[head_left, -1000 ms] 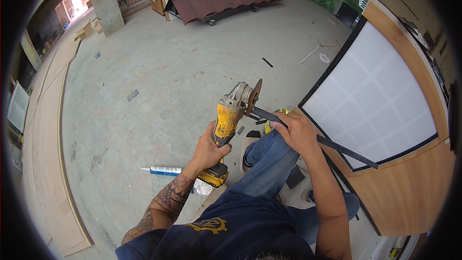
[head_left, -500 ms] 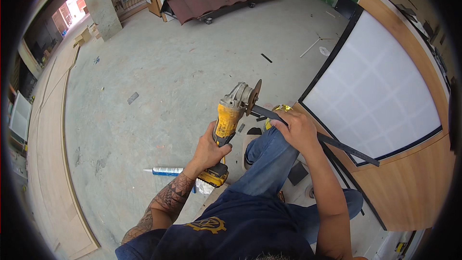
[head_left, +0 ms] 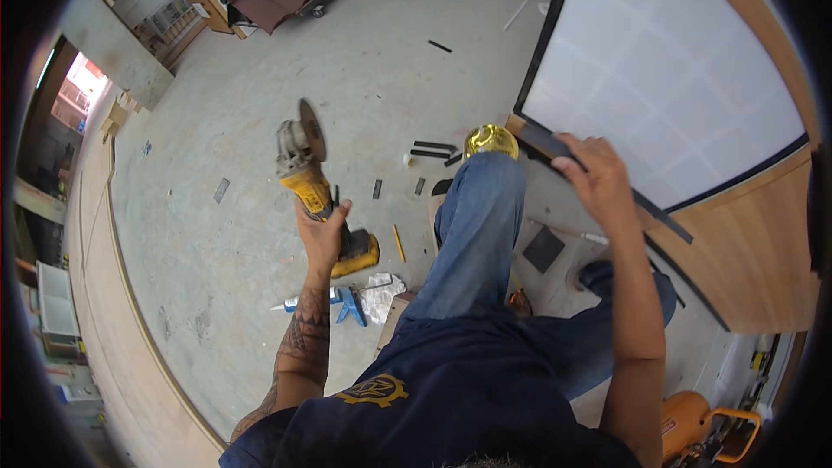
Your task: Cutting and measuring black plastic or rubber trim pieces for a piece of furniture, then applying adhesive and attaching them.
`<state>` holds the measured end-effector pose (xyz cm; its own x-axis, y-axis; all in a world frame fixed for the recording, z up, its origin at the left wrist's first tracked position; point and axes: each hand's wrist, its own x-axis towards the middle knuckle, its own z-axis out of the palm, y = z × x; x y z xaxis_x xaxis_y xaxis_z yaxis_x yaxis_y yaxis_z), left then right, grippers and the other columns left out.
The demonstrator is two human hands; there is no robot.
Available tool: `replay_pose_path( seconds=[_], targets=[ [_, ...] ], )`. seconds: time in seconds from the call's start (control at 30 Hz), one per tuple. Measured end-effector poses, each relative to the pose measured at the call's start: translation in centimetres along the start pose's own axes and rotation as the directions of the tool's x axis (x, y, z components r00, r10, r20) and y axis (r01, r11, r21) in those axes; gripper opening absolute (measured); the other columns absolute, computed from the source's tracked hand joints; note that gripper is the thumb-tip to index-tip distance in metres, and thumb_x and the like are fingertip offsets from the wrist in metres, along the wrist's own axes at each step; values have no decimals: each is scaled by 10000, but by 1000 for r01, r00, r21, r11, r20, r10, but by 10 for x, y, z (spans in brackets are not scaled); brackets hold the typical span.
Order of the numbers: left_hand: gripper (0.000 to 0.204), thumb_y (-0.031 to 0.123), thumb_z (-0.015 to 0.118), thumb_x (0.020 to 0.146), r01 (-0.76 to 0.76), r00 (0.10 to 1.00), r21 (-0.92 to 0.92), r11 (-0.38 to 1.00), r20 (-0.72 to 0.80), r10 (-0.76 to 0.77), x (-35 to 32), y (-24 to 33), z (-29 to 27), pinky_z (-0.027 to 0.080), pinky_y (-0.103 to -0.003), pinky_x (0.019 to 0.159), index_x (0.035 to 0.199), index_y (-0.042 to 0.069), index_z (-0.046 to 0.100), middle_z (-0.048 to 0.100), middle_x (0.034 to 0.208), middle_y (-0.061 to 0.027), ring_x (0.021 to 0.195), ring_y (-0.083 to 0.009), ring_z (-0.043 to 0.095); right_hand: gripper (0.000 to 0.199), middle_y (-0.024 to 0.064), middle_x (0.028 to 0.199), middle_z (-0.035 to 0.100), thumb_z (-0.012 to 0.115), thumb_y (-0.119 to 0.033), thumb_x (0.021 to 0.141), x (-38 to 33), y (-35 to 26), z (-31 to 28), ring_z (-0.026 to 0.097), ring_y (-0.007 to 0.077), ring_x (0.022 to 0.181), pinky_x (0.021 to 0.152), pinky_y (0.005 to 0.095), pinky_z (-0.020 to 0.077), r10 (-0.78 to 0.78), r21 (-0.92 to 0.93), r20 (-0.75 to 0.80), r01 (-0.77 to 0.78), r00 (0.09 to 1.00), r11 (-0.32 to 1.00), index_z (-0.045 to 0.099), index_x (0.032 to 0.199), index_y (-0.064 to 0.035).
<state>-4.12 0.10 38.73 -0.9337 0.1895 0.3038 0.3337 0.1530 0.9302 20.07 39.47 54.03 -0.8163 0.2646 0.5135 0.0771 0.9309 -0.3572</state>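
My left hand [head_left: 321, 234] is closed around the body of a yellow and black cordless angle grinder [head_left: 305, 184], held above the floor on the left. Its thin brown disc [head_left: 312, 129] points away from me at the top. On the other side, my right hand [head_left: 598, 175] grips a long dark grey flat strip [head_left: 667, 221] near its upper end. The strip lies slantwise against the lower edge of a panel with a white face [head_left: 659, 78], a black border and a wooden surround. Between the hands is my bent knee in jeans, a shiny yellow roll [head_left: 490, 140] just beyond it.
Short black offcuts [head_left: 431, 153] and a pencil [head_left: 399, 243] lie on the concrete floor. A blue caulking gun [head_left: 349, 305] rests beside crumpled plastic [head_left: 381, 296]. An orange machine [head_left: 689, 425] stands at the lower right. Long wooden boards [head_left: 117, 286] run along the left.
The grinder has moved left, away from the strip. My right hand has carried the strip up and right, against the panel. The view has turned to the right.
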Motion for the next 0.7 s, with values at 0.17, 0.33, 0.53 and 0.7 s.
replay_pose_path(
  seconds=[0.17, 0.33, 0.53, 0.7],
  targets=[
    [456, 147, 868, 892, 282, 959, -85, 956, 61, -278, 20, -108, -16, 525, -316, 728, 1223, 69, 565, 609, 1011, -19, 853, -136, 607, 363, 126, 818, 550, 749, -221, 964, -38, 40, -29, 510, 302, 811, 769, 429, 462, 192, -67, -53, -196, 980, 978, 724, 1294, -73],
    [627, 92, 914, 806, 574, 808, -22, 819, -149, -570, 10, -225, -9, 574, -402, 850, 1338, 15, 592, 687, 1184, -111, 1000, -245, 683, 356, 125, 843, 563, 738, -224, 972, -84, 68, -34, 522, 311, 837, 797, 434, 468, 263, -100, -128, -276, 956, 956, 720, 1296, -79],
    [695, 86, 910, 803, 381, 865, -88, 920, -317, -389, -35, -259, 15, 557, -435, 1049, 1409, 27, 575, 672, 1351, -154, 1177, -297, 677, 374, 115, 908, 585, 720, -259, 985, -118, 82, -21, 544, 321, 887, 838, 440, 486, 221, -83, -146, -235, 964, 969, 705, 1329, -111],
    [724, 97, 918, 797, 475, 826, 53, 879, -373, -424, -46, -253, 22, 576, -433, 1035, 1426, 36, 565, 667, 1383, -159, 1186, -296, 682, 363, 109, 914, 573, 717, -243, 982, -125, 85, -18, 531, 316, 898, 852, 446, 486, 312, -146, -6, -309, 950, 940, 703, 1318, -106]
  ],
)
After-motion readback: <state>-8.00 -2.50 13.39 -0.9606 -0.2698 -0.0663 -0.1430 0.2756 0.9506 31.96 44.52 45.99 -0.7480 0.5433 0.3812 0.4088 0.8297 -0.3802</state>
